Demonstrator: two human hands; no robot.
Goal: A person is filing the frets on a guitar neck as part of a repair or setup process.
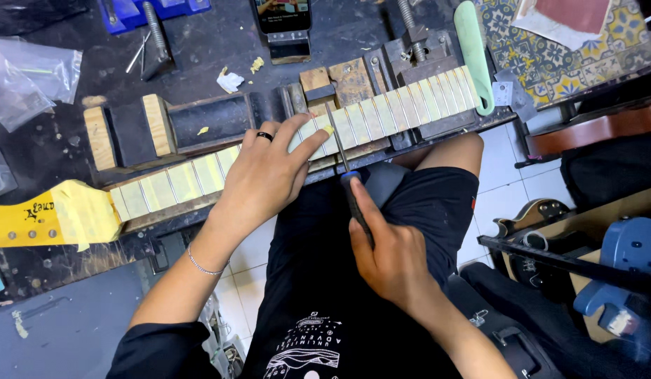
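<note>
Head view | vise (417, 52) behind taped neck (199, 179) | phone (283, 15) | plastic bags (31, 77)

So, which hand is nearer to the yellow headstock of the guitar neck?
Left. The left hand rests on the taped fretboard, closer to the yellow headstock. The right hand holds a thin tool farther away.

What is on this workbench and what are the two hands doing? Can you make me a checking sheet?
Surface: dark, scuffed workbench with pale scraps.
Job's things: guitar neck lying across the bench, its fretboard masked with tape, yellow headstock at left; thin file touching a fret.
Clutter: plastic bags, wooden blocks, phone, green-handled tool, blue clamp.
Grippers: left hand pressing on the neck; right hand holding the file's handle.
Cables: nothing seen.
Surroundings: white tiled floor, guitar bodies at right, patterned cloth.
</note>
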